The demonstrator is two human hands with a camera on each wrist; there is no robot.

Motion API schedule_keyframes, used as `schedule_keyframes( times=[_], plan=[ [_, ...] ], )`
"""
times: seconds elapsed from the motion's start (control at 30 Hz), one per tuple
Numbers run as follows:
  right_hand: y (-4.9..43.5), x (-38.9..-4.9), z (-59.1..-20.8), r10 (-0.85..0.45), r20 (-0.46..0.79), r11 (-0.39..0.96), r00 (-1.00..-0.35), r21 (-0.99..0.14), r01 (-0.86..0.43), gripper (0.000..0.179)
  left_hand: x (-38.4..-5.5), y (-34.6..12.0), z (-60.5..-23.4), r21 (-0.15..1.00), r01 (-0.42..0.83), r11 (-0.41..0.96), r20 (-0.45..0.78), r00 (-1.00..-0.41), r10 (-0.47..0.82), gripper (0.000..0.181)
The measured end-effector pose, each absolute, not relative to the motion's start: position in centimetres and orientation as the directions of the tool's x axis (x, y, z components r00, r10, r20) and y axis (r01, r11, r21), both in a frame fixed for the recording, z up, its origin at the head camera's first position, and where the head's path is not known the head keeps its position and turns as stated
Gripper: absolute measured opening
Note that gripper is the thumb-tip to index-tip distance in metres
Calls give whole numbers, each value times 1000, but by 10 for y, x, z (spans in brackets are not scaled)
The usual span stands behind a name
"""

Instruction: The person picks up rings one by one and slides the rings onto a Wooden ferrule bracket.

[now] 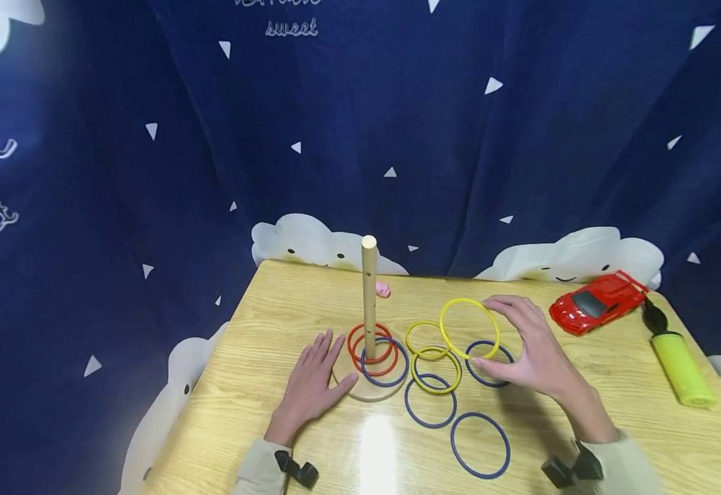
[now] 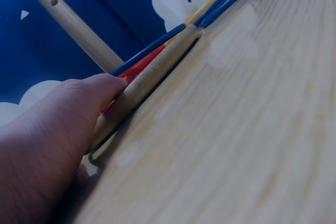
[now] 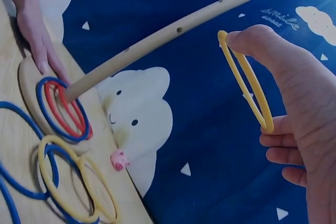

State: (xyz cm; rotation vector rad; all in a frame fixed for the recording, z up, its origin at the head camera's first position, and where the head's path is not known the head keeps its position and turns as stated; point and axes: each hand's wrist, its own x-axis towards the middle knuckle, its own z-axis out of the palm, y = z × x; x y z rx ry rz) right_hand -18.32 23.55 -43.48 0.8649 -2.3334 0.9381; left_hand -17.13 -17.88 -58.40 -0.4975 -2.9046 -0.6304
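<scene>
My right hand (image 1: 530, 350) holds a yellow ring (image 1: 462, 300) by its edge, between the thumb and fingers, raised above the table. In the right wrist view that ring (image 3: 266, 111) appears nearly edge-on. My left hand (image 1: 311, 381) lies with fingers extended at the left rim of a round wooden base (image 1: 369, 394), its thumb (image 2: 105, 85) touching the base. From the base rises a wooden peg (image 1: 369, 295) with small holes. Two red rings (image 1: 349, 342) and a blue ring (image 1: 380, 385) lie around the peg's foot.
Right of the base lie two yellow rings (image 1: 460, 371) and several blue rings (image 1: 481, 477), partly overlapping. A small pink pig figure (image 1: 383, 290) sits behind the peg. Far right are a red toy car (image 1: 598, 302) and a yellow-green pump (image 1: 682, 368). A blue curtain (image 1: 360, 103) hangs behind.
</scene>
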Motion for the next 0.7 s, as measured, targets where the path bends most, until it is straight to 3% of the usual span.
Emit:
schedule_keyframes(
  times=[0.23,0.7],
  plan=[
    [220,-194,-417,-413,614,557,-673,-415,-720,88,-171,-179,-585,382,343,858,192,-938,290,87],
    [180,-225,-337,-404,765,433,-502,-324,-841,92,-173,-178,-583,387,337,858,179,-941,288,87]
  ],
)
